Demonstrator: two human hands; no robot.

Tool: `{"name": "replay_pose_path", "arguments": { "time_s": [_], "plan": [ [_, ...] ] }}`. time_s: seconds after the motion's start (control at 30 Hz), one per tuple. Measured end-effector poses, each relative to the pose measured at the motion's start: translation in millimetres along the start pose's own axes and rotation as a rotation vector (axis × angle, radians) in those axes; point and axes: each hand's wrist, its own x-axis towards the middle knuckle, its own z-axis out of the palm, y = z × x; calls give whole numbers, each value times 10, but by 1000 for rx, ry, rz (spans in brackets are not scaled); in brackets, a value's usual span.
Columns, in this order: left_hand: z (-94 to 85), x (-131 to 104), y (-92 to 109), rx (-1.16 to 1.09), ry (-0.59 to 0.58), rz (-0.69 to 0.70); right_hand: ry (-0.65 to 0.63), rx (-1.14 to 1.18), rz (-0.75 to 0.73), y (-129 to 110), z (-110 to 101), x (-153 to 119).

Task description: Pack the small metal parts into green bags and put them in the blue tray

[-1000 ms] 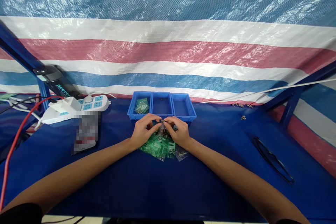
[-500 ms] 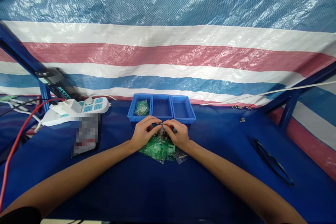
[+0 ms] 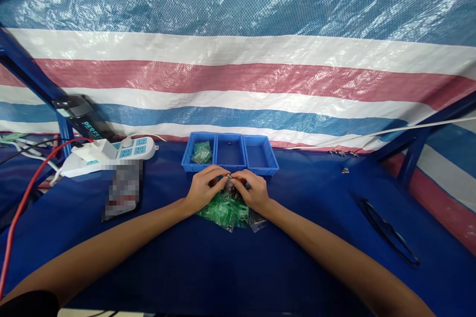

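My left hand point(image 3: 206, 188) and my right hand point(image 3: 252, 189) meet over a pile of small clear bags holding green pieces point(image 3: 224, 212). Between their fingertips is a tiny metallic part point(image 3: 229, 176), pinched from both sides and too small to name. Under my right wrist lies a clear bag with dark contents point(image 3: 256, 221). Just beyond the hands stand three joined blue bins point(image 3: 260, 170). Bagged green pieces point(image 3: 202, 152) lie in the left bin, and one tiny dark piece point(image 3: 229, 143) lies in the middle bin.
At left are a power strip point(image 3: 145, 148), a blurred phone-like slab point(image 3: 124, 188), a black bottle point(image 3: 84, 118) and a red cable point(image 3: 22, 208). Dark-framed glasses point(image 3: 390, 233) lie at right. Several small brass-coloured parts point(image 3: 345, 171) are at the back right. A striped sheet point(image 3: 238, 77) hangs behind.
Both hands stay together over the pile, with the fingertips shifting only slightly around the tiny part. The whole view has moved a little.
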Motion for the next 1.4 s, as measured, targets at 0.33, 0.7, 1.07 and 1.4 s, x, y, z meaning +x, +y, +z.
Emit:
{"name": "replay_pose_path", "arguments": {
  "time_s": [0.33,0.7,1.07,1.4],
  "plan": [
    [-4,5,19,-11,22,11,6,1,-5,0,5,4],
    [2,5,7,-10,22,-1,15,14,-16,5,-1,18],
    [-11,7,11,-6,-1,-10,14,5,-18,-13,-11,23],
    [-12,3,21,-11,10,-23,18,-48,-8,5,-8,6]
  ]
}}
